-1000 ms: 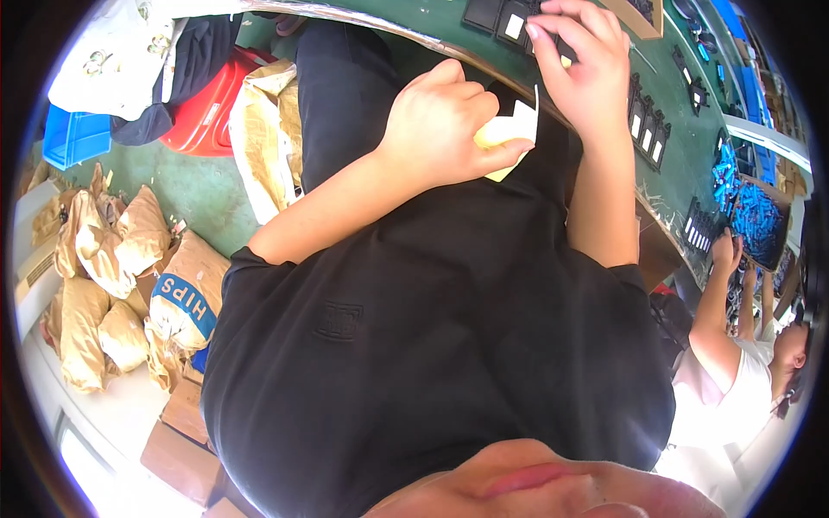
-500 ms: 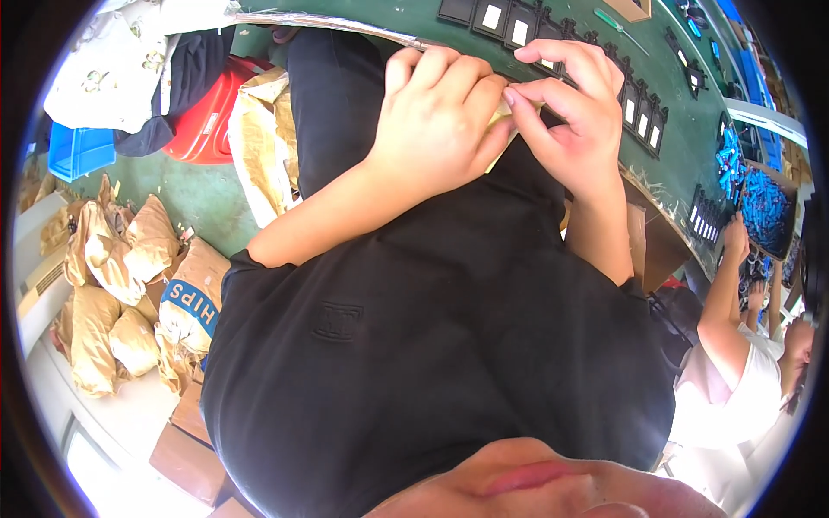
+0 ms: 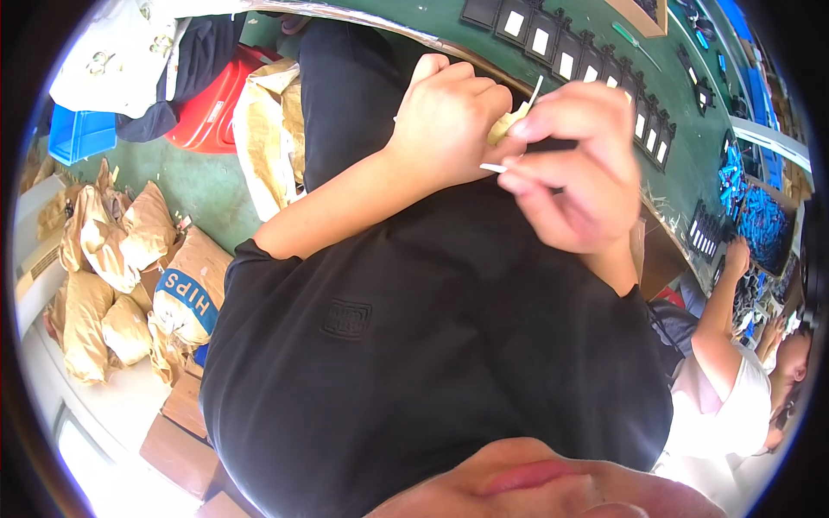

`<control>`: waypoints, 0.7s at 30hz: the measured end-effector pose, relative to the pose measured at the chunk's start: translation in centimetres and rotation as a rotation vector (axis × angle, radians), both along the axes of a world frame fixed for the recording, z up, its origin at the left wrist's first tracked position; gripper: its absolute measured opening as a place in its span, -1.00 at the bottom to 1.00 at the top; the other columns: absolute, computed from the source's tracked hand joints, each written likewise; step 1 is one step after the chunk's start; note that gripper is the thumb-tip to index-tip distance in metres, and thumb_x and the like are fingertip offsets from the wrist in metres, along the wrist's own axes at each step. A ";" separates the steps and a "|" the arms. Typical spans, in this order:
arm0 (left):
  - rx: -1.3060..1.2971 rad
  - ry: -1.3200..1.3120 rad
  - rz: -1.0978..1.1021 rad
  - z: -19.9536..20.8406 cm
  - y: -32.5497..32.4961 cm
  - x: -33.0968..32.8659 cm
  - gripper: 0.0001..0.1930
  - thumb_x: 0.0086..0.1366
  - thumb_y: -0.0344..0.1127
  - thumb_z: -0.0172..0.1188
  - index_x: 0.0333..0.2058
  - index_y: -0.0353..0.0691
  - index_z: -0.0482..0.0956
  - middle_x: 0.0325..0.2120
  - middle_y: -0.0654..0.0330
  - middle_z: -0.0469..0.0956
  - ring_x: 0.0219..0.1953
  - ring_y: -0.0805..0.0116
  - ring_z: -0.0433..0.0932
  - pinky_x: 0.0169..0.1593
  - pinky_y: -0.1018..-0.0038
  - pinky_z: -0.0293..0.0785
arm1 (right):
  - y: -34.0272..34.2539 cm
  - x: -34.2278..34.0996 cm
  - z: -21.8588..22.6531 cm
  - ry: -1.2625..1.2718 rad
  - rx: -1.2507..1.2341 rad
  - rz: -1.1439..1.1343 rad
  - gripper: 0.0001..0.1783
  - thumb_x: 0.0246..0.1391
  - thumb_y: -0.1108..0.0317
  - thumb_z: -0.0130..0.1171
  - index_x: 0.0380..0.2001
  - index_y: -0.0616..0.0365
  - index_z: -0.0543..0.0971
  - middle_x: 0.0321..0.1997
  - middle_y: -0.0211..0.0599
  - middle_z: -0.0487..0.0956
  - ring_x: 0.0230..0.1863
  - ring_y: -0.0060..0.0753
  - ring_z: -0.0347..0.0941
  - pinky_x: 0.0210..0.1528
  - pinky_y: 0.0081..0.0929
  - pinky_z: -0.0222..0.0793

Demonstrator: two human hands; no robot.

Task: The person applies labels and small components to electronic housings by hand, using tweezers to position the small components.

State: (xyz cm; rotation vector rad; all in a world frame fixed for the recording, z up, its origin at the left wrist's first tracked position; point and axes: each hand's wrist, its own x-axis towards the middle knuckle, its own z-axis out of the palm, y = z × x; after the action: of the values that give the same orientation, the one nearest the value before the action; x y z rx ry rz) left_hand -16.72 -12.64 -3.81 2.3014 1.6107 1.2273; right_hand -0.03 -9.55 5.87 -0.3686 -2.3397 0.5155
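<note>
My left hand (image 3: 453, 121) is closed in a fist near the table's edge, in front of my dark trousers. A pale yellow strip (image 3: 509, 123), seemingly of paper, pokes out of its thumb side, with a thin white end sticking up. Just to the right, my right hand (image 3: 583, 164) is slightly blurred. Its thumb and index finger pinch a small white strip (image 3: 493, 167), held apart from the yellow one. Beyond my hands, a row of flat black plastic parts (image 3: 566, 65) with white rectangles lies on the green table (image 3: 583, 19).
A green-handled screwdriver (image 3: 626, 34) lies behind the row, near a cardboard box (image 3: 649, 19). At right, a co-worker's arm (image 3: 718, 306) reaches toward a box of blue pieces (image 3: 762, 216). To my left are a red tub (image 3: 207, 112), a blue bin (image 3: 82, 134) and several brown paper sacks (image 3: 86, 319).
My right hand has drawn back from the left, down and to the right, with the white strip pinched in it. The left hand has moved slightly down and turned into a tighter fist.
</note>
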 end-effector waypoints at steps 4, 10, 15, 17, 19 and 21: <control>0.049 -0.043 0.042 0.1 -0.2 -0.4 -0.69 0.10 -0.05 0.37 -0.61 -0.09 0.53 -0.61 0.27 0.53 -0.42 0.24 0.51 -0.14 0.26 0.29 | 4.3 -2.2 -0.2 0.005 -0.076 -0.296 -0.93 0.09 0.51 0.34 -0.34 0.28 0.69 -0.03 -0.17 0.63 -0.04 -0.29 0.54 0.02 -0.40 0.43; 0.018 -0.075 -0.009 0.3 -0.5 -1.4 -0.76 0.10 -0.13 0.39 -0.52 -0.13 0.58 -0.57 0.27 0.55 -0.44 0.25 0.48 -0.13 0.28 0.28 | 10.8 -4.9 -1.9 -0.097 -0.243 -0.390 -0.96 0.15 0.53 0.27 -0.39 0.26 0.65 -0.12 -0.23 0.58 -0.07 -0.25 0.51 0.01 -0.39 0.39; 0.059 -0.134 0.006 -0.4 -0.2 -1.9 -0.73 0.08 -0.08 0.39 -0.58 -0.08 0.57 -0.64 0.32 0.48 -0.45 0.27 0.48 -0.09 0.26 0.30 | 10.9 -6.3 -2.2 -0.330 -0.145 -0.450 -0.95 0.05 0.45 0.31 -0.41 0.20 0.69 -0.10 -0.17 0.60 0.04 -0.03 0.47 0.13 -0.18 0.35; 0.061 -0.135 0.014 -0.6 -0.2 -2.2 -0.73 0.08 -0.07 0.39 -0.57 -0.09 0.58 -0.64 0.32 0.46 -0.45 0.28 0.47 -0.09 0.26 0.30 | 10.9 -6.8 -2.9 -0.348 -0.163 -0.444 -0.95 0.05 0.44 0.32 -0.41 0.17 0.70 -0.09 -0.19 0.60 0.05 -0.02 0.45 0.14 -0.16 0.32; 0.028 -0.140 0.007 -0.1 -0.4 -2.6 -0.76 0.08 -0.11 0.41 -0.56 -0.10 0.59 -0.60 0.31 0.51 -0.43 0.27 0.48 -0.08 0.27 0.30 | 11.0 -7.0 -3.6 -0.370 -0.125 -0.474 -0.95 0.01 0.44 0.34 -0.41 0.14 0.72 -0.10 -0.23 0.61 0.03 -0.03 0.45 0.14 -0.15 0.30; -0.003 -0.146 -0.012 0.1 -0.5 -2.8 -0.78 0.08 -0.16 0.42 -0.54 -0.12 0.60 -0.57 0.29 0.55 -0.41 0.26 0.49 -0.07 0.27 0.30 | 11.0 -6.9 -4.1 -0.359 -0.068 -0.493 -0.93 -0.02 0.44 0.35 -0.41 0.11 0.73 -0.10 -0.24 0.61 0.03 -0.05 0.45 0.12 -0.15 0.29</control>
State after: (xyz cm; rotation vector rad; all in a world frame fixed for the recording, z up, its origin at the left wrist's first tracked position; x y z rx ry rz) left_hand -19.55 -13.12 -3.73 2.1599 1.5466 1.3542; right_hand -6.90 1.41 1.73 -1.1124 -2.4427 0.3031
